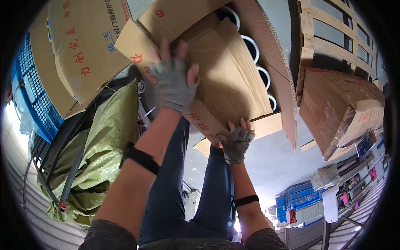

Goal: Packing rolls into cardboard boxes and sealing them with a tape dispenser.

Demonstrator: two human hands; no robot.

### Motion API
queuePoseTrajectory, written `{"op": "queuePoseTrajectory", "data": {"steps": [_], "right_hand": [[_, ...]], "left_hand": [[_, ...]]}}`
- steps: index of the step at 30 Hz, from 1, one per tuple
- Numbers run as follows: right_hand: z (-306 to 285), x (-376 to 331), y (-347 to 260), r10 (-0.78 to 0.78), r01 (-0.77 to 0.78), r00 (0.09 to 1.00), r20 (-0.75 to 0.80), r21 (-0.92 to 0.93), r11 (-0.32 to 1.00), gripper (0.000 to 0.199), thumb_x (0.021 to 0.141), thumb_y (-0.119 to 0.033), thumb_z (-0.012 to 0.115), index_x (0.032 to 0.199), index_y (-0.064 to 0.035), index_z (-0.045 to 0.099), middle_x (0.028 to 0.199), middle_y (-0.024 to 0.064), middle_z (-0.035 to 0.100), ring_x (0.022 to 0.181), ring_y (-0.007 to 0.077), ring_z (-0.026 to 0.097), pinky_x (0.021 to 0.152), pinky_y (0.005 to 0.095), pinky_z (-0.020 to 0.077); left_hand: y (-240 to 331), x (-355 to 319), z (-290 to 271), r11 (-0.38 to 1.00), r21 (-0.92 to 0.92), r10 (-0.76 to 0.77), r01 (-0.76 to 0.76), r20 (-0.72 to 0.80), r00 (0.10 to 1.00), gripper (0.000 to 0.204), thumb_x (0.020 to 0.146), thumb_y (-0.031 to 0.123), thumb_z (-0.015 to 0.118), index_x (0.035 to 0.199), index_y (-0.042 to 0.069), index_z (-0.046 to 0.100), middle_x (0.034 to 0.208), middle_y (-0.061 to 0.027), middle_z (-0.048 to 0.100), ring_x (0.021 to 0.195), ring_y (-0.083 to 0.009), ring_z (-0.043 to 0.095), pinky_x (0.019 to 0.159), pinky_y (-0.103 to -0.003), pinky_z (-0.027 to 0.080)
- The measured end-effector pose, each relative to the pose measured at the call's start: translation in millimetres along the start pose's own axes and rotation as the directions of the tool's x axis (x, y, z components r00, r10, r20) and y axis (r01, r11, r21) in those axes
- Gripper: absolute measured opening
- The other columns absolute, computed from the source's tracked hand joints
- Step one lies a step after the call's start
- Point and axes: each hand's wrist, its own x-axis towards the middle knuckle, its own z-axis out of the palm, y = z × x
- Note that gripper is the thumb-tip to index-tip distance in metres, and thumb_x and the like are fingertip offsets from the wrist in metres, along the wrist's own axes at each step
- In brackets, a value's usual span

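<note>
An open cardboard box (210, 125) with red marks on its side stands in front of my legs. A brown cardboard sheet (229, 62) lies inside it over part of the contents. Along the box's right side several white-rimmed round tubes (263, 78) show their ends. My left hand (173, 79), in a grey fingerless glove, is over the box's left edge, fingers spread and somewhat blurred; whether it touches the cardboard I cannot tell. My right hand (236, 143), gloved alike, grips the near right corner of the box wall, its fingers bent over the top edge.
A green woven sack (110, 129) and a large carton (89, 54) stand to the left, with a blue plastic crate (35, 83) beyond. At right are a wooden pallet (329, 46) and a taped carton (337, 110). Blue bins (298, 200) sit lower right.
</note>
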Motion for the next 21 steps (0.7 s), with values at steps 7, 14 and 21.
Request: {"op": "queuePoseTrajectory", "data": {"steps": [7,14,21], "right_hand": [[-18,25,-50,0.239,-0.234,0.971,0.017,0.275,0.933,0.079,0.067,-0.045,0.071,0.132,-0.0096,0.043,0.141,0.0192,0.032,0.134,0.0417,0.025,0.103,0.0618,0.0177],[12,57,-11,0.151,-0.153,0.977,-0.149,-0.006,0.988,0.089,0.063,-0.051,0.075,0.132,-0.0075,0.039,0.137,0.0189,0.032,0.13,0.0413,0.029,0.097,0.0662,0.0204],[-14,64,-31,0.176,-0.176,0.984,0.008,0.005,0.984,0.092,0.054,-0.035,0.081,0.13,-0.0068,0.037,0.135,0.0203,0.031,0.131,0.0408,0.026,0.099,0.0589,0.0189]], "left_hand": [[7,-2,9,0.936,0.351,-0.117,0.03,0.23,0.966,0.056,0.089,0.038,0.046,0.142,0.027,0.035,0.152,-0.0142,0.014,0.137,-0.0451,0.012,0.103,-0.062,0.014],[11,23,22,0.963,0.268,-0.096,0.031,0.236,0.967,0.06,0.086,0.037,0.049,0.143,0.026,0.033,0.153,-0.0162,0.011,0.137,-0.0457,0.01,0.103,-0.063,0.015],[-7,42,-15,0.98,0.199,-0.062,0.017,0.221,0.973,0.061,0.083,0.031,0.052,0.141,0.018,0.036,0.15,-0.017,0.019,0.138,-0.0409,0.017,0.105,-0.059,0.017]]}}
